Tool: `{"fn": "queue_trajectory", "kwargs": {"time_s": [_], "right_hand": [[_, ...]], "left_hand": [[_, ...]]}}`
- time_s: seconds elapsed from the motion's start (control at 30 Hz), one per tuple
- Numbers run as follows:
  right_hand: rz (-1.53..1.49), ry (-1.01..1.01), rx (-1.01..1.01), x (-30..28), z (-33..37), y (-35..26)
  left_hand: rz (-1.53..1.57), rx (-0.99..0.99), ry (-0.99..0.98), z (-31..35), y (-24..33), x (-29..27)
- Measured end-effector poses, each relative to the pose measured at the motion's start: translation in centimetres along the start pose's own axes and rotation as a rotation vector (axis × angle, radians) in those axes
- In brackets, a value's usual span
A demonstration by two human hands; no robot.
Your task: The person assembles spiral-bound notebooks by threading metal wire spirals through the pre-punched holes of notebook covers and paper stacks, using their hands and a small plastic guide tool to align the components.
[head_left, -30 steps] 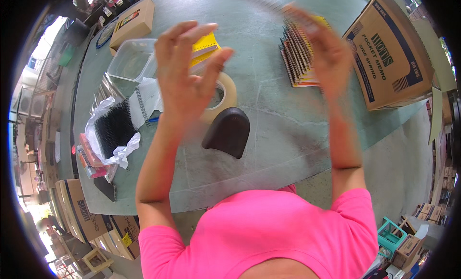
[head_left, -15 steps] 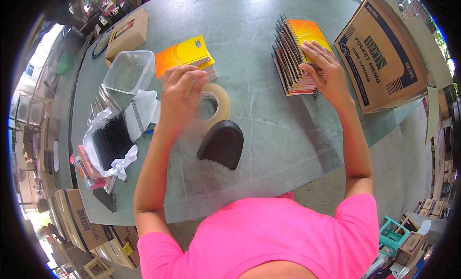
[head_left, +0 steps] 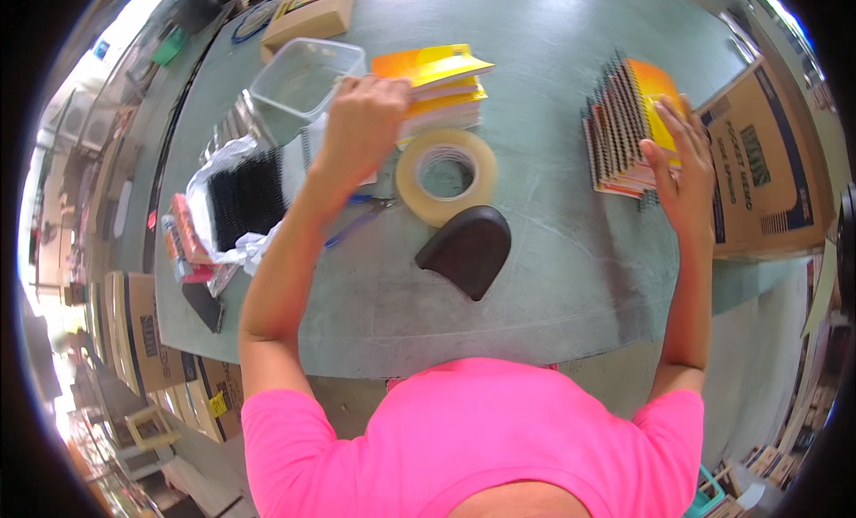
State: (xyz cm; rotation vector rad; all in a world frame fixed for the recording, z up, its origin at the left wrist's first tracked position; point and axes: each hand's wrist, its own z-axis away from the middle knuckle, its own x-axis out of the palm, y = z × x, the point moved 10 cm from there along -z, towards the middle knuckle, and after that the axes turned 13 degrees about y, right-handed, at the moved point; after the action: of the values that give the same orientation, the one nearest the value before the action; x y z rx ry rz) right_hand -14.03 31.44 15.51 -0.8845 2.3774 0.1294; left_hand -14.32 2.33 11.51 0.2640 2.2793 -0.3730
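My left hand (head_left: 366, 121), smeared by motion, has curled fingers at the left edge of a small stack of yellow-orange pads (head_left: 441, 90). Its fingertips are hidden, and the top pad is tilted away from those below. Over at the right, my right hand (head_left: 685, 161) rests with outstretched fingers on the yellow cover of a stack of spiral notebooks (head_left: 615, 139), whose dark coils face left. A roll of clear tape (head_left: 413, 175) lies below the pads. Touching its lower edge is a dark, curved, rounded piece (head_left: 468, 250).
Blue-handled scissors (head_left: 357, 224) lie left of the tape. Black wire coils (head_left: 245, 197) sit in white wrapping on the left. Beyond are a clear plastic box (head_left: 308, 77) and a small carton (head_left: 312, 14). A large cardboard box (head_left: 771, 170) stands right of the notebooks.
My left hand has moved leftward relative to the pads, and its fingers have curled. The top pad is more tilted. My right hand stays on the notebooks. The whole view has shifted.
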Motion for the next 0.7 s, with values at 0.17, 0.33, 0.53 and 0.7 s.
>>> {"fn": "queue_trajectory", "kwargs": {"time_s": [0.17,0.33,0.53,0.7], "right_hand": [[-0.261,-0.056,-0.243,4.4,-1.9,-14.4],[-0.428,-0.298,-0.194,13.2,2.2,-17.6],[-0.469,-0.376,-0.099,14.3,1.2,-16.6],[-0.565,-0.241,-0.119,13.7,-0.6,-17.4]], "left_hand": [[0.287,-0.008,-0.026,1.8,6.3,-1.6],[0.616,-0.235,-0.477,5.8,2.7,1.9],[0.313,-0.929,-0.267,11.3,-15.7,4.7],[0.06,-0.889,-0.273,16.6,-18.3,8.8]]}}
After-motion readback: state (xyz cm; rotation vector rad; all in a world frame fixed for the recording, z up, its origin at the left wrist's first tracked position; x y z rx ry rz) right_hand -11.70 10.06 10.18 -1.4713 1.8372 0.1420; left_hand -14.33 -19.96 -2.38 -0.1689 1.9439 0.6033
